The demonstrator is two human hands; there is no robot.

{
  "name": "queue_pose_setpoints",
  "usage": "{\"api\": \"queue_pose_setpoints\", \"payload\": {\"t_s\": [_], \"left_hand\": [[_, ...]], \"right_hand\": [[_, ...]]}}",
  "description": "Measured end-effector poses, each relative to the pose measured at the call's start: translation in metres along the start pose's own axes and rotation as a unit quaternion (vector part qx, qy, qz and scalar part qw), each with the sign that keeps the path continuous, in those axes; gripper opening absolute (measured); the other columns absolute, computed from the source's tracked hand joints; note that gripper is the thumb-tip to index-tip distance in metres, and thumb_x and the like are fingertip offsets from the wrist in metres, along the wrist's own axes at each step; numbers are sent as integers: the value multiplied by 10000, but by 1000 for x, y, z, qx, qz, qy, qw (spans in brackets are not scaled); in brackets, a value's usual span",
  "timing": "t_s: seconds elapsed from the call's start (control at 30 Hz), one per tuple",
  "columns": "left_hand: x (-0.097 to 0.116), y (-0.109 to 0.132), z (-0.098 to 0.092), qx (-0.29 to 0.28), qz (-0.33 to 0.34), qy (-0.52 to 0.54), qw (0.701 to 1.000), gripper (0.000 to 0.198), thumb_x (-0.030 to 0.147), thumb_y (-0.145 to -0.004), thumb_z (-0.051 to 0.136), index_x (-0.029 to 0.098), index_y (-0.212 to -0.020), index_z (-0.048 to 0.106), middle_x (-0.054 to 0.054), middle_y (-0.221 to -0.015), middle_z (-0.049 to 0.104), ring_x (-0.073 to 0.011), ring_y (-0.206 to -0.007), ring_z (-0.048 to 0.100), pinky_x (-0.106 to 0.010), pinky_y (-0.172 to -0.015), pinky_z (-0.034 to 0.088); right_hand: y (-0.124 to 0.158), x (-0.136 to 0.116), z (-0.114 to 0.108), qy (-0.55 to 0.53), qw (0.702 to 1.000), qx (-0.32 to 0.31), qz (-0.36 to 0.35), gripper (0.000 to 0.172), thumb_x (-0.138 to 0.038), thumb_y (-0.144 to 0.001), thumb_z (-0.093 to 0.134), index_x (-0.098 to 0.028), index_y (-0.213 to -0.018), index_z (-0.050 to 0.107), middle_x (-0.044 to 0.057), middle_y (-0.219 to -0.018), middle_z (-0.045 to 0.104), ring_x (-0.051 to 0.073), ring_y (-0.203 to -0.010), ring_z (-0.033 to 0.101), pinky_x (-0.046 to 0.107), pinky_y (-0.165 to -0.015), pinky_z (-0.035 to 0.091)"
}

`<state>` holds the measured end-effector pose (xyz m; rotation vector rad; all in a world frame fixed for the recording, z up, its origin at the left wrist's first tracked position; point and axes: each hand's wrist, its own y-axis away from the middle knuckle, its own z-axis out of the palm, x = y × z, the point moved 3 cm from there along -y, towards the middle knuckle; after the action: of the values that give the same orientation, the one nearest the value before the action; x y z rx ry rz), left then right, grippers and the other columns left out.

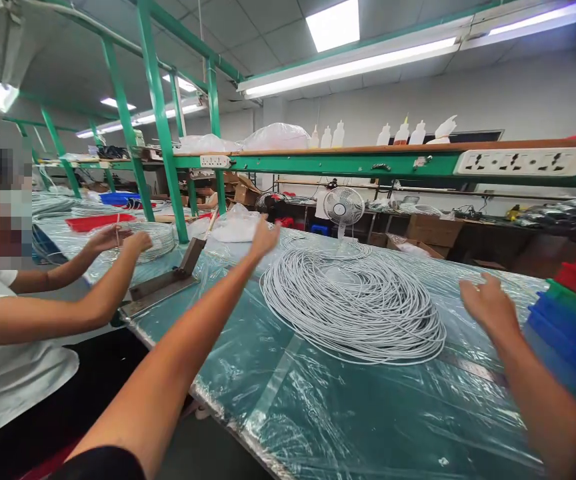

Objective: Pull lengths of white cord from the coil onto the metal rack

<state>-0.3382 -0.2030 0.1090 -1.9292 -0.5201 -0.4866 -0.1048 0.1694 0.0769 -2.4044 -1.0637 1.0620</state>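
A large, loose coil of thin grey-white cable lies flat on the plastic-covered green table, between my two hands. My left hand is raised at the coil's far left side, its fingers curled together. Whatever it may hold is hidden or too thin to see. To the right of the coil, my right hand hovers over the table with bent, closed fingers, apart from the coil. I cannot make out anything in it. A steel ruler lies near the coil's right edge.
At left a co-worker's hands are over another cable coil. A metal bracket sits on the table's near left edge. Stacked red, green and blue bins stand at right. A green shelf with power sockets spans above.
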Motion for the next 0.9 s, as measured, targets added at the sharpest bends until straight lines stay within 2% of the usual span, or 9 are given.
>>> {"api": "queue_pose_setpoints", "payload": {"t_s": [0.07,0.17,0.27,0.33,0.4,0.5,0.6,0.77,0.9], "left_hand": [[9,41,35,-93,44,-13,995,287,179,-939,671,64,-1175,557,-124,-1172,487,-255,-1104,489,-432,-1014,441],[17,156,56,-220,104,-48,969,427,156,-804,767,163,-1185,576,-86,-1254,463,-300,-1140,466,-472,-1009,448],[20,269,29,-241,139,-142,950,310,313,-1002,508,200,-1290,482,-87,-1344,367,-280,-1225,390,-451,-1010,453],[23,307,-12,-176,122,-191,958,291,333,-1065,342,191,-1294,450,-105,-1337,364,-248,-1226,396,-375,-974,482],[30,312,-57,-102,78,-240,962,282,292,-1073,317,180,-1306,431,-116,-1341,354,-230,-1235,397,-326,-981,466],[51,284,-115,-4,26,-298,954,265,277,-1062,374,188,-1302,446,-94,-1342,362,-218,-1241,401,-322,-1056,390],[72,247,-145,55,22,-343,938,344,380,-1061,393,177,-1338,422,-96,-1359,343,-237,-1265,371,-370,-1098,342],[77,200,-126,-56,88,-404,909,580,424,-1044,417,117,-1495,220,-142,-1434,196,-276,-1355,196,-438,-1161,228],[62,186,-90,-148,196,-411,878,458,288,-1027,441,98,-1427,325,-132,-1375,312,-261,-1320,268,-440,-1171,195]], "right_hand": [[36,3,26,-26,999,-35,-10,609,-465,-868,328,-49,-1300,438,239,-1092,637,297,-937,652,404,-799,467],[107,2,71,-109,989,-78,-63,448,-439,-834,386,-149,-1145,531,142,-1042,669,243,-873,659,348,-749,496],[165,-11,110,-135,975,-130,-121,291,-364,-815,392,-177,-945,574,105,-889,675,223,-767,658,337,-702,510],[188,-23,127,-149,953,-193,-178,233,-319,-800,405,-197,-894,579,84,-852,671,211,-752,659,325,-705,518],[197,-28,136,-164,934,-242,-207,228,-317,-795,416,-213,-905,586,73,-839,673,205,-734,664,310,-664,525],[192,-19,142,-174,931,-253,-195,258,-362,-775,442,-224,-930,595,77,-817,682,223,-719,675,308,-596,526],[184,-6,146,-185,936,-232,-191,262,-372,-732,468,-230,-905,606,79,-807,688,237,-715,681,323,-609,530],[185,-3,138,-196,938,-197,-206,220,-321,-735,451,-227,-864,603,70,-789,675,213,-655,656,321,-612,517],[187,-9,126,-172,942,-182,-224,215,-289,-760,434,-207,-872,599,63,-778,658,197,-643,624,321,-631,498]]}}
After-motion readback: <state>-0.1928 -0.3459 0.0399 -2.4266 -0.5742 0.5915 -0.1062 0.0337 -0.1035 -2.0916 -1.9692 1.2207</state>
